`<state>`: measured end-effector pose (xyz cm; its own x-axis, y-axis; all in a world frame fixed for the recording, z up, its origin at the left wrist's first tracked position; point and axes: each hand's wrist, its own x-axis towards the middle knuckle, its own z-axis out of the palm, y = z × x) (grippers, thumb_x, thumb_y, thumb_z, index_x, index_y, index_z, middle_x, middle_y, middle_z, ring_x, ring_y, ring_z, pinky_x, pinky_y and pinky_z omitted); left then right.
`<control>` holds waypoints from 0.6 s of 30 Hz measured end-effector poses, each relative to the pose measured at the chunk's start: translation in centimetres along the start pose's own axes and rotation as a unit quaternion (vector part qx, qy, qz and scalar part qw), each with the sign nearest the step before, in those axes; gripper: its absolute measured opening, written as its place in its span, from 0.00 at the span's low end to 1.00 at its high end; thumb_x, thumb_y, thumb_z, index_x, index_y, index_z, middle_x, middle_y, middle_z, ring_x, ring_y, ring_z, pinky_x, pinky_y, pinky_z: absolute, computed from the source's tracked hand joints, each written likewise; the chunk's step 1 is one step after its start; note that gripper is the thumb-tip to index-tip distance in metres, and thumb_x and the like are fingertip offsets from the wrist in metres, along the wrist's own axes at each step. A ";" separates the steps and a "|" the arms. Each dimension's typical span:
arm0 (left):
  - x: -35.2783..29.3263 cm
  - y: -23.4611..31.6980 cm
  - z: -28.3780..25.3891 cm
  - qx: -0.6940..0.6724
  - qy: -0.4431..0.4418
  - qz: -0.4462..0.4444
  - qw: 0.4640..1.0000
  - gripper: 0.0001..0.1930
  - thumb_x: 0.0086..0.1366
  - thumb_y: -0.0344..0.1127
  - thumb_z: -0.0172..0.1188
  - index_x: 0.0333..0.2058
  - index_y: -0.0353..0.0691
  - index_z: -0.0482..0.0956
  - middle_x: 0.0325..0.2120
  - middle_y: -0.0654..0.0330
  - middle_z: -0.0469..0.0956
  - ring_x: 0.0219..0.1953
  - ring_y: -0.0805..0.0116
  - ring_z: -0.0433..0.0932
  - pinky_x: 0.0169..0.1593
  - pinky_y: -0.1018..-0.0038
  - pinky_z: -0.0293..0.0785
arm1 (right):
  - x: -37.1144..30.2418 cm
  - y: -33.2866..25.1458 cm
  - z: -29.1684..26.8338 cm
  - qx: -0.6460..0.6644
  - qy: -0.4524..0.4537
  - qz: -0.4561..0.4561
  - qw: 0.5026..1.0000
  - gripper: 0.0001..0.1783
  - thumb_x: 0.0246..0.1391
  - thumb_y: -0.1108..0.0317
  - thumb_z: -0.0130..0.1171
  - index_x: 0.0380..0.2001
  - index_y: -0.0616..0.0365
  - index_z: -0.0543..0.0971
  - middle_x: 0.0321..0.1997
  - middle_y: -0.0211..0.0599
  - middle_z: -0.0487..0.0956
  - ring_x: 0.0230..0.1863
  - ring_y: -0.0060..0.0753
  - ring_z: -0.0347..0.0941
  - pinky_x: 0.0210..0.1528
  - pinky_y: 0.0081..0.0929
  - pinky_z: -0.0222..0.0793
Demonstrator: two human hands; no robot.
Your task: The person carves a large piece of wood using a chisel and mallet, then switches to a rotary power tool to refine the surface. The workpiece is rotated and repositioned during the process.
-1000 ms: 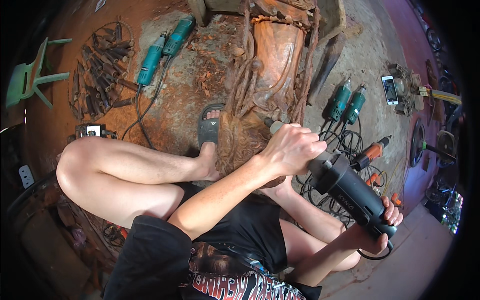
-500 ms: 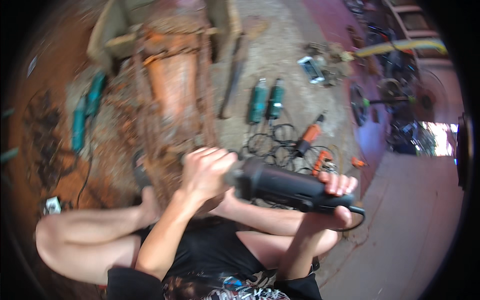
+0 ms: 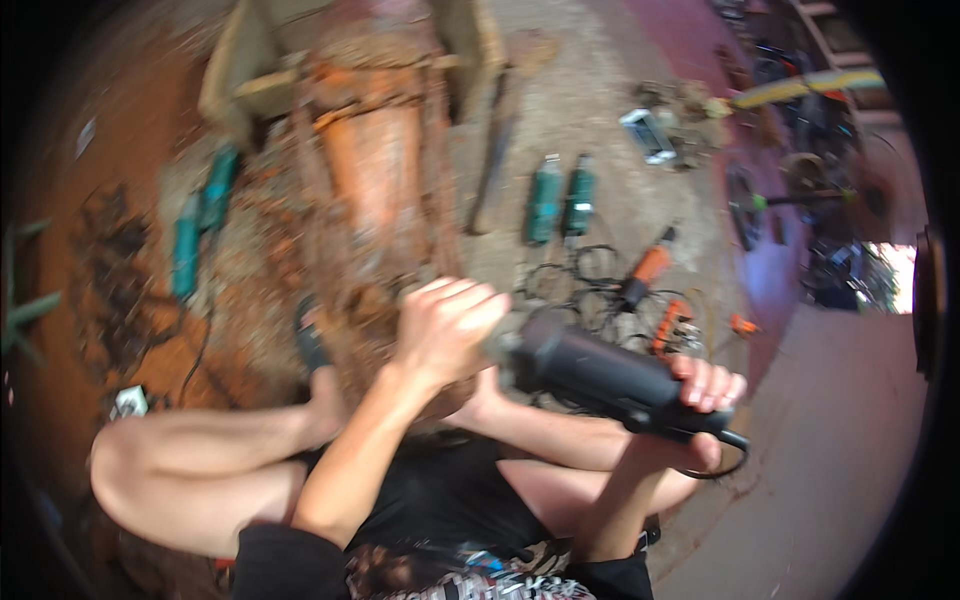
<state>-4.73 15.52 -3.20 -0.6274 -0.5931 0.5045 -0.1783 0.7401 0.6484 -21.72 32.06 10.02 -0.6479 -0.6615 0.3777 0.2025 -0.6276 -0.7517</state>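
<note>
A black angle grinder (image 3: 602, 375) is held up in front of me, over my crossed legs. Its front end points left, toward the wood, and its rear end sits lower at the right. My left hand (image 3: 447, 328) is closed at the grinder's grey head, hiding much of it. Around the rear of the black body my right hand (image 3: 705, 398) is wrapped, thumb below and fingers on top. Just beyond my left hand lies a large reddish-brown carved wood piece (image 3: 375, 175). Blur and the left hand hide the disc, and I cannot tell whether the grinder touches the wood.
Two green power tools (image 3: 546, 200) and an orange-black tool (image 3: 650, 268) lie right of the wood amid tangled cords. Further green tools (image 3: 187, 245) rest at the left. A phone (image 3: 648, 136) lies at the far right, and a long dark bar (image 3: 493, 165) beside the wood.
The whole view has shifted, so the scene sits farther right. The grinder tilts slightly more, its left-hand end raised and its rear lower. Both hands keep their hold.
</note>
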 end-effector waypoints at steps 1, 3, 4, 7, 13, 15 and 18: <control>0.2 0.2 -0.4 -0.010 0.007 0.002 1.000 0.18 0.30 0.31 0.72 0.27 0.44 0.80 0.24 0.63 0.79 0.30 0.62 0.82 0.34 0.67 0.78 | -0.3 0.3 -0.2 0.000 0.015 -0.008 1.000 0.23 0.32 0.67 0.68 0.33 0.49 0.68 0.29 0.26 0.70 0.34 0.30 0.69 0.53 0.36 0.62; 0.0 -0.1 -0.4 -0.003 -0.015 -0.001 1.000 0.20 0.28 0.33 0.71 0.27 0.44 0.79 0.24 0.63 0.77 0.29 0.62 0.80 0.33 0.66 0.77 | -0.5 0.4 -0.3 -0.004 0.038 -0.011 0.999 0.24 0.33 0.65 0.69 0.34 0.48 0.66 0.29 0.24 0.68 0.34 0.28 0.68 0.54 0.35 0.61; 0.0 -0.3 -0.3 -0.011 0.000 -0.012 1.000 0.17 0.31 0.33 0.70 0.25 0.45 0.76 0.21 0.64 0.74 0.27 0.62 0.79 0.31 0.65 0.75 | -0.5 0.4 -0.3 -0.010 0.046 -0.011 0.999 0.25 0.33 0.64 0.69 0.34 0.48 0.66 0.29 0.24 0.67 0.34 0.28 0.67 0.55 0.35 0.60; -0.8 -0.3 -0.4 -0.011 0.022 -0.036 0.999 0.13 0.37 0.35 0.68 0.22 0.45 0.72 0.18 0.63 0.71 0.25 0.62 0.78 0.28 0.66 0.73 | -0.1 0.7 -0.6 -0.029 0.056 0.002 0.998 0.26 0.32 0.63 0.68 0.35 0.49 0.64 0.32 0.26 0.66 0.37 0.27 0.65 0.59 0.35 0.57; -0.9 -0.5 -0.4 -0.032 0.024 -0.060 0.997 0.13 0.39 0.34 0.68 0.22 0.44 0.71 0.17 0.62 0.71 0.25 0.59 0.78 0.28 0.63 0.73 | 1.7 0.4 -1.2 -0.062 0.045 0.036 0.996 0.26 0.32 0.62 0.64 0.36 0.51 0.64 0.33 0.27 0.66 0.39 0.29 0.66 0.62 0.38 0.56; -0.6 -0.5 -0.4 -0.040 0.027 -0.069 0.996 0.12 0.39 0.33 0.68 0.22 0.44 0.72 0.18 0.62 0.72 0.25 0.58 0.78 0.28 0.63 0.73 | 2.5 0.4 -0.8 -0.065 0.040 0.046 0.996 0.26 0.32 0.63 0.62 0.37 0.51 0.64 0.34 0.29 0.66 0.40 0.30 0.66 0.63 0.39 0.55; -0.3 -0.5 -0.6 -0.052 0.034 -0.085 0.994 0.12 0.38 0.32 0.68 0.22 0.43 0.72 0.18 0.61 0.73 0.26 0.57 0.79 0.28 0.62 0.74 | 3.7 0.3 -0.9 -0.064 0.024 0.057 0.996 0.26 0.32 0.64 0.61 0.37 0.52 0.63 0.34 0.30 0.65 0.41 0.31 0.66 0.64 0.39 0.55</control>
<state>-4.00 15.19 -3.31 -0.5407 -0.7303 0.4174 -0.1963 0.5921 0.7816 -24.71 29.84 10.70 -0.6616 -0.7029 0.2612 0.1839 -0.4898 -0.8522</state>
